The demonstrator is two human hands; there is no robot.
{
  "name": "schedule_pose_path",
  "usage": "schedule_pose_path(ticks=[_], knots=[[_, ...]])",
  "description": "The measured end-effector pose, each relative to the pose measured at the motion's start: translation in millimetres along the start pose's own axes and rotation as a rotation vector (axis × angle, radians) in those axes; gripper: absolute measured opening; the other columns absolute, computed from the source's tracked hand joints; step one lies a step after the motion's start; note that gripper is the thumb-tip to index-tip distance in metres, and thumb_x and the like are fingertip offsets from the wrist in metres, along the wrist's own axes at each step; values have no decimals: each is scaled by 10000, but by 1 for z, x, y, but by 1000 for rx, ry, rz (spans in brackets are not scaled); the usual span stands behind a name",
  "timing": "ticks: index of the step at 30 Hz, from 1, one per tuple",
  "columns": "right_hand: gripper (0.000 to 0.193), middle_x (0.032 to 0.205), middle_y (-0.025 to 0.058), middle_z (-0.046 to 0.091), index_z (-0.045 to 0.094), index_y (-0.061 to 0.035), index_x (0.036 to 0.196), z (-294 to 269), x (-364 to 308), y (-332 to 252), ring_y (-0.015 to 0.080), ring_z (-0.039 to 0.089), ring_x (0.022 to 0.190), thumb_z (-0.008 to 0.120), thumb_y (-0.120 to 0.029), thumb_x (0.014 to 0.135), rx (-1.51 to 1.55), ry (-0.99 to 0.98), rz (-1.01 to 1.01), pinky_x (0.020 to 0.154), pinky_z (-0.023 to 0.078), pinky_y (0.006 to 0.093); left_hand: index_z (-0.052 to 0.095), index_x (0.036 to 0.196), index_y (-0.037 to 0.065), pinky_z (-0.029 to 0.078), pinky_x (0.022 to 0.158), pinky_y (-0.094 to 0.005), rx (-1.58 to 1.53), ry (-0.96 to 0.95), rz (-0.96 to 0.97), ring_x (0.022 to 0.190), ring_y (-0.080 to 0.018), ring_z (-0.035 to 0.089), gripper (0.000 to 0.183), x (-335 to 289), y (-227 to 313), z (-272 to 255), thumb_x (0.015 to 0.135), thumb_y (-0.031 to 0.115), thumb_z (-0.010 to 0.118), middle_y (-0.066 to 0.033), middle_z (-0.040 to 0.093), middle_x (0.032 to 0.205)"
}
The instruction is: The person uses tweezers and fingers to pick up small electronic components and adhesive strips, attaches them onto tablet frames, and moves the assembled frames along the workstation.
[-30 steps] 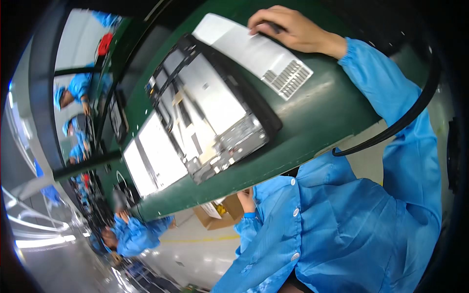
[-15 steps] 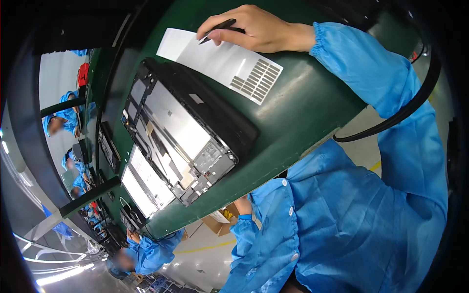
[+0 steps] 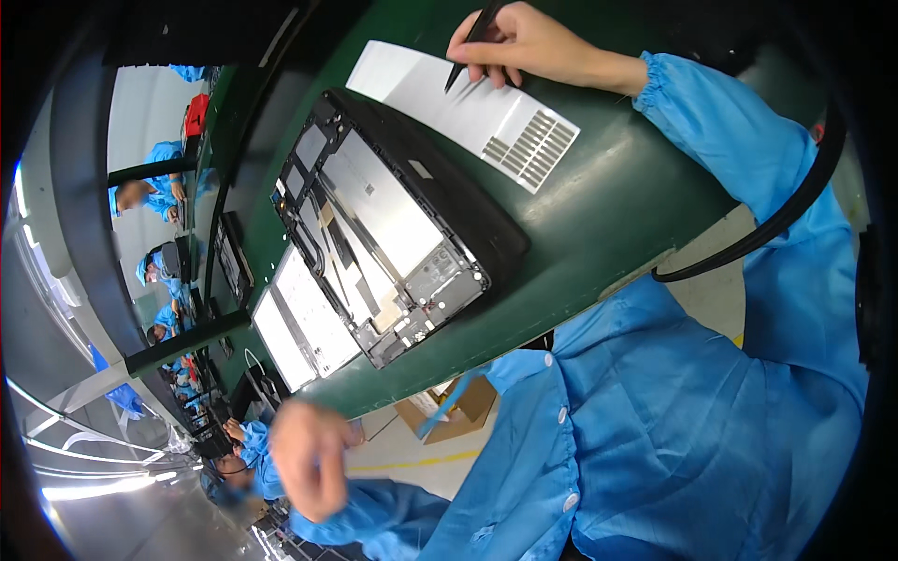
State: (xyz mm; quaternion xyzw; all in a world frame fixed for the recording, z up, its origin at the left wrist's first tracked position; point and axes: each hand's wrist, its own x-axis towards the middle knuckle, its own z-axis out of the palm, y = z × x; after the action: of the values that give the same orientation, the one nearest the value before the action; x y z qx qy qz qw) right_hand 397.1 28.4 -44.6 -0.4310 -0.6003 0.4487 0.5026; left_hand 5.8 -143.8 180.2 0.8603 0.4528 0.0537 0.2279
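Note:
My right hand (image 3: 524, 42) is closed on black pointed tweezers (image 3: 472, 45), their tips aimed down over a white sheet (image 3: 421, 79). Rows of small grey rectangular stickers (image 3: 531, 150) cover the sheet's near right end. To the left lies an opened flat electronic device (image 3: 383, 201), like a laptop or tablet, with silver plates, ribbon cables and circuit boards exposed. A black slab-like part (image 3: 491, 220) sits beneath and to its right. My left hand (image 3: 313, 458) is raised off the bench edge at lower left, touching nothing visible; motion blur smears its fingers.
Bright white panels with a dark strip (image 3: 297, 323) lie left of the device on the green bench (image 3: 636, 187). A thick black cable (image 3: 758, 238) hangs by my right arm. Below the bench stands a cardboard box (image 3: 463, 411). Co-workers in blue (image 3: 253, 449) are at left.
My left hand has come up from beside my body, moving left. My right hand has lifted the tweezers slightly and shifted right; the whole view has shifted too.

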Motion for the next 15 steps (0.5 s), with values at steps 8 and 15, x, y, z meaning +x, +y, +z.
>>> schedule_pose_path(ticks=[8,15], knots=[[248,737,48,645,677,-12,987,-2,-16,-23,58,574,545,668,-258,964,86,-177,157,445,433,183,679,1091,0,390,1089,-479,478,-166,646,1244,-363,559,242,219,16,44,878,22,565,-150,673,1205],[263,745,65,677,662,1,985,-1,-25,-34,75,594,546,675,-260,959,47,-258,204,455,433,209,636,1295,47,314,1178,-487,536,-525,519,1317,-320,516,444,257,1,64,898,136,458,-136,608,1359]])
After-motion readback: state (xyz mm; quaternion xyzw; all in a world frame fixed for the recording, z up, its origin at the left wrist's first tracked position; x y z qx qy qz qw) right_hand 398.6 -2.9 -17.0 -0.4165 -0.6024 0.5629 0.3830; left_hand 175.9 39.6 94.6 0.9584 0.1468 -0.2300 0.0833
